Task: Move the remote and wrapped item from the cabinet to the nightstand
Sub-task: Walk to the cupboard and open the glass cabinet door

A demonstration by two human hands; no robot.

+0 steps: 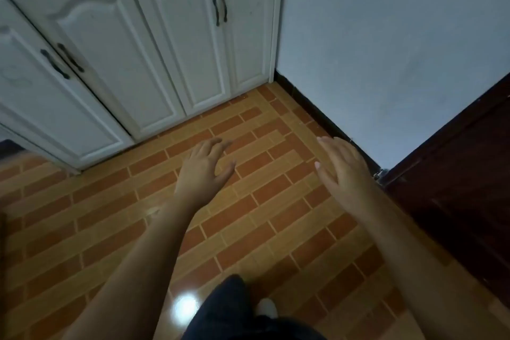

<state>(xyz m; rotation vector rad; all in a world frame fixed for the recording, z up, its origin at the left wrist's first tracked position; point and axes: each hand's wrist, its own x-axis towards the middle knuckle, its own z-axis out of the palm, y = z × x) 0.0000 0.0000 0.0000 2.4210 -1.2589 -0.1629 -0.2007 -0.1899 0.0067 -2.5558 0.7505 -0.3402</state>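
A white cabinet (pixel 116 44) with several panelled doors, all closed, fills the upper left; its top lies mostly beyond the frame's upper edge. Dark handles (pixel 220 10) sit on the doors. My left hand (pixel 205 165) hovers over the tiled floor, palm down, fingers spread, holding nothing. To its right, my right hand (pixel 342 171) is also open and empty, near the wall's dark baseboard. Neither the remote, the wrapped item nor the nightstand is in view.
Orange and tan brick-pattern floor tiles (pixel 248 215) stretch below my arms. A pale blue wall (pixel 386 50) stands right of the cabinet. A dark brown wooden door (pixel 463 182) is at the far right. My dark trouser leg and a white shoe (pixel 266 308) show at the bottom.
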